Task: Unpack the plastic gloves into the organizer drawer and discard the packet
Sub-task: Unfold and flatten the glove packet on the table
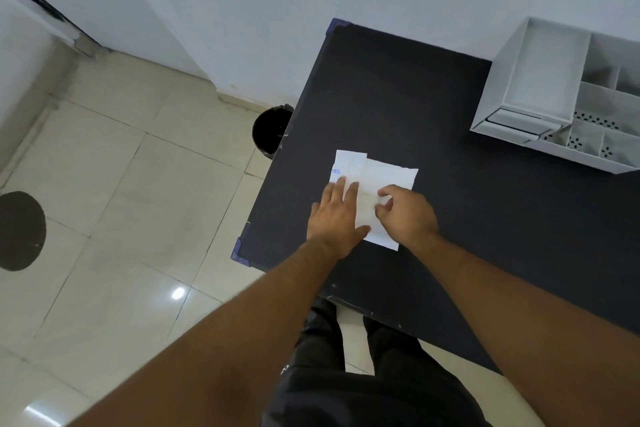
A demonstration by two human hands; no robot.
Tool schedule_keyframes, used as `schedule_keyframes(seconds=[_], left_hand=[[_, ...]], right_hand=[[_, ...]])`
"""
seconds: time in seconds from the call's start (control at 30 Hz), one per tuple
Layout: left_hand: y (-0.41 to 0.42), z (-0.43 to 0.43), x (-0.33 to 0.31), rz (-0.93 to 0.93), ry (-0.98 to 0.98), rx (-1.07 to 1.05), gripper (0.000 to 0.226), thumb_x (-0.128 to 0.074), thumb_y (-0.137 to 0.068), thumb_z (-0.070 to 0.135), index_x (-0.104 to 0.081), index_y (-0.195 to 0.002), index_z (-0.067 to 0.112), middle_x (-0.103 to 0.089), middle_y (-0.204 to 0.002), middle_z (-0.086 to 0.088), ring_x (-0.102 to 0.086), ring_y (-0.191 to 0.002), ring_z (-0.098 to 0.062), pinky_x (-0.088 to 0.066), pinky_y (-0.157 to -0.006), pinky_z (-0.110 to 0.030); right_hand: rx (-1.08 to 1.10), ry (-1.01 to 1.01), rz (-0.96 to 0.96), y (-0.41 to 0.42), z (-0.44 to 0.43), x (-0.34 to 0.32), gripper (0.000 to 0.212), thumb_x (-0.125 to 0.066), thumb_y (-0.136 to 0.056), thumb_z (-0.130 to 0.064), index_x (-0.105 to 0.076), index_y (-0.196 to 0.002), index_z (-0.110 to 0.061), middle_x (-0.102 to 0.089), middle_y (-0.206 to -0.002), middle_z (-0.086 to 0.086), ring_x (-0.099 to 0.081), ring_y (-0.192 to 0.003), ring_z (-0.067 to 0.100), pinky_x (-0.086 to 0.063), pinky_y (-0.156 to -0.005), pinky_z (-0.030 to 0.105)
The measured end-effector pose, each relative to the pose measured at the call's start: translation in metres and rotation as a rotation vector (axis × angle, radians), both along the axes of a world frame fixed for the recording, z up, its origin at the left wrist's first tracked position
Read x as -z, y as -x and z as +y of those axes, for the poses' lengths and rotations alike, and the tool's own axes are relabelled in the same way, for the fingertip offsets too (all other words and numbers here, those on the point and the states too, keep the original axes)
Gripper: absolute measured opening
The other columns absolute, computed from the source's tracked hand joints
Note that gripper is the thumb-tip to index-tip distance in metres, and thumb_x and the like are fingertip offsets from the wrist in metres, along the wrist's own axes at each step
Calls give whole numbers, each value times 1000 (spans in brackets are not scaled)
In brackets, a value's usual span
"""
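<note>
A flat white glove packet (349,163) with blue lettering lies on the black table (485,218) near its left edge. A pale, translucent stack of plastic gloves (391,174) sticks out of it to the right. My left hand (337,215) presses flat on the packet's left part, fingers spread. My right hand (405,213) pinches the gloves near the middle with curled fingers. The white organizer (533,80) stands at the table's far right, with its drawer (519,125) low on its front; whether the drawer is open I cannot tell.
A black waste bin (270,130) stands on the tiled floor just left of the table. The organizer's top holds several open compartments. A wall runs behind the table. My legs are below the table's near edge.
</note>
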State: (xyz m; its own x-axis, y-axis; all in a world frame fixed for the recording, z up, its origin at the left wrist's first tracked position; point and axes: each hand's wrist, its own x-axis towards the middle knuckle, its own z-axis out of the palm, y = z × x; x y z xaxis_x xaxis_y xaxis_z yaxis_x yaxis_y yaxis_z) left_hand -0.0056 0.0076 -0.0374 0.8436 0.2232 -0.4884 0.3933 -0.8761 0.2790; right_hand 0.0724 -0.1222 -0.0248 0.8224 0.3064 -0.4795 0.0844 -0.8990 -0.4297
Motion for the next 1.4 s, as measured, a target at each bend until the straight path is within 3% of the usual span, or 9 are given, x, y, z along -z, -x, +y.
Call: schedule_keyframes(seconds=[0.13, 0.33, 0.43, 0.67, 0.73, 0.9, 1.07, 1.4], left_hand=[[0, 1, 7, 43, -10, 47, 90, -56, -97, 52, -1, -160, 19, 8, -169, -5, 7, -155, -27, -22, -120, -53], [-5, 9, 6, 58, 29, -54, 104, -50, -89, 71, 4, -160, 16, 10, -169, 0, 7, -155, -23, -18, -120, -53], [-8, 10, 6, 51, -2, -45, 105, -51, -90, 69, 4, -160, 13, 10, -169, -2, 8, -155, -25, -20, -120, -53], [-14, 7, 8, 72, -78, 5, 104, -53, -91, 67, 3, -159, 12, 9, -169, -7, 8, -155, -29, -22, -118, -54], [-15, 6, 10, 77, -81, 4, 104, -53, -91, 67, 2, -159, 11, 8, -169, -8, 7, -155, -29, -22, -118, -55], [-15, 7, 11, 77, -76, -2, 104, -53, -91, 67, 2, -160, 12, 9, -169, -7, 7, -155, -29, -21, -118, -55], [-16, 5, 10, 88, -78, -5, 104, -53, -91, 66, 3, -159, 12, 10, -169, -6, 8, -155, -29, -22, -119, -54], [-17, 4, 6, 83, -92, -13, 97, -51, -94, 63, -2, -160, 12, 6, -169, -7, 6, -155, -29, -24, -117, -54]], right_hand=[[-27, 16, -52, -3, 6, 6, 26, -63, -93, -33, -69, -116, -22, -70, -113, 0, -66, -99, 20, -54, -79, 31], [39, 32, -78, -8, 14, 7, 20, -64, -94, -26, -72, -109, -15, -73, -106, 4, -68, -96, 24, -57, -81, 32], [16, 91, -55, -11, 17, 6, 14, -63, -93, -24, -74, -93, -15, -74, -94, 3, -68, -83, 24, -58, -71, 32], [-39, 170, -58, -12, 24, 5, 24, -53, -90, -27, -63, -75, -11, -66, -79, 6, -62, -67, 24, -52, -57, 31], [-42, 149, -65, -12, 24, 7, 22, -52, -91, -27, -62, -79, -11, -66, -84, 7, -62, -70, 25, -53, -59, 33], [-49, 56, -110, -7, 17, 10, 25, -58, -95, -30, -65, -112, -14, -68, -104, 4, -65, -92, 25, -54, -76, 34], [-77, 107, -136, -6, 17, 16, 17, -55, -94, -26, -68, -92, -16, -69, -94, 3, -63, -79, 23, -48, -63, 30], [-91, 100, -97, -1, 21, 8, 29, -45, -91, -34, -62, -93, -11, -61, -96, 8, -56, -77, 27, -45, -65, 33]])
